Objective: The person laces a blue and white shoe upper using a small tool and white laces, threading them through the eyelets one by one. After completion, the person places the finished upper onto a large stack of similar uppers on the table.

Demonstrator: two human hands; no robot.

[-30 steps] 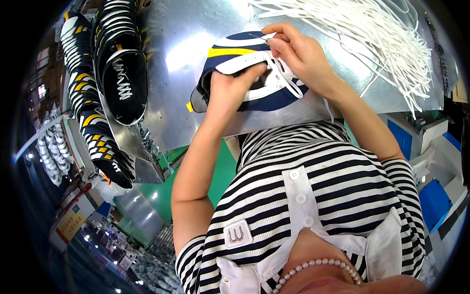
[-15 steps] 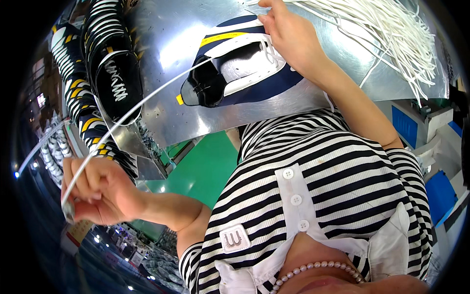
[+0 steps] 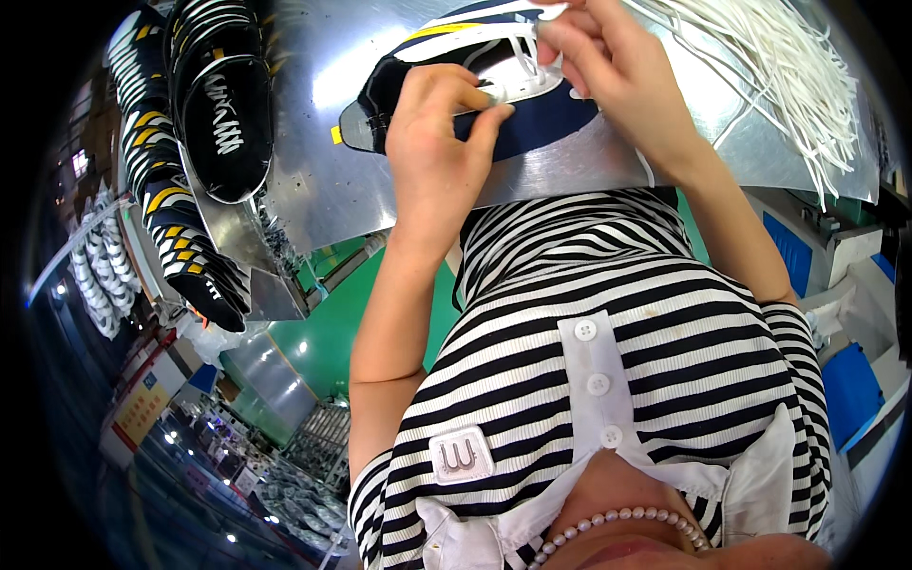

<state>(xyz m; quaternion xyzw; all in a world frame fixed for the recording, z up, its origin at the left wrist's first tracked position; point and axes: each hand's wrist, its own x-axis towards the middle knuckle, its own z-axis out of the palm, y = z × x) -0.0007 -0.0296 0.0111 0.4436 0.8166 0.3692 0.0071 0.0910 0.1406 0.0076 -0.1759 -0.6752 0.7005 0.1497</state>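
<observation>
A navy shoe upper (image 3: 532, 123) is lying on the shiny metal desk (image 3: 323, 180), with white side panels and a yellow stripe showing along its far edge. Its dark opening is facing left and its eyelet area is turned up. A white lace (image 3: 518, 47) is running across the eyelets. The left grip (image 3: 439, 133) is pressing on the near side, and the right grip (image 3: 598, 52) is pinching the lace at the top.
</observation>
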